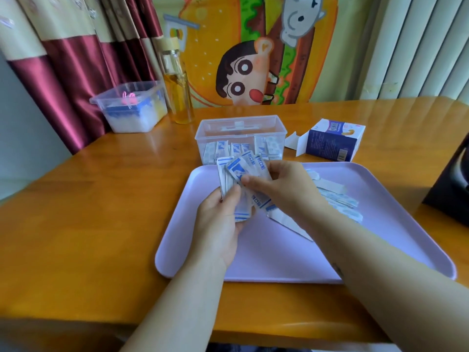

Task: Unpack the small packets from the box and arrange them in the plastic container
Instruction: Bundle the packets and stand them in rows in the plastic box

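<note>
**Q:** What are the hands doing on your feed right now?

**Me:** From where I'm watching, both forearms come in over the near edge of the table (76, 224) and meet above the lilac tray (279, 260). The left hand (220, 219) grips a fanned bundle of packets (239, 171) from below, with the thumb clamped across the front. The right hand (281, 189) comes in from the right. Its fingers curl down onto the fan, and as far as I can tell they're pinching one packet.

**Q:** Cool, and what do the packets look like?

**Me:** They're flat white wrappers with blue stripes and print. The bundle is held over the tray's far-left part, just in front of the plastic container (203, 133). That container sits just past the tray's far edge, with more packets standing upright inside. A pile of loose packets (337, 199) lies toward the tray's right side, partly hidden by the right wrist. The box (332, 143) lies on its side beyond the tray's far right corner, flaps open toward the container.
</note>
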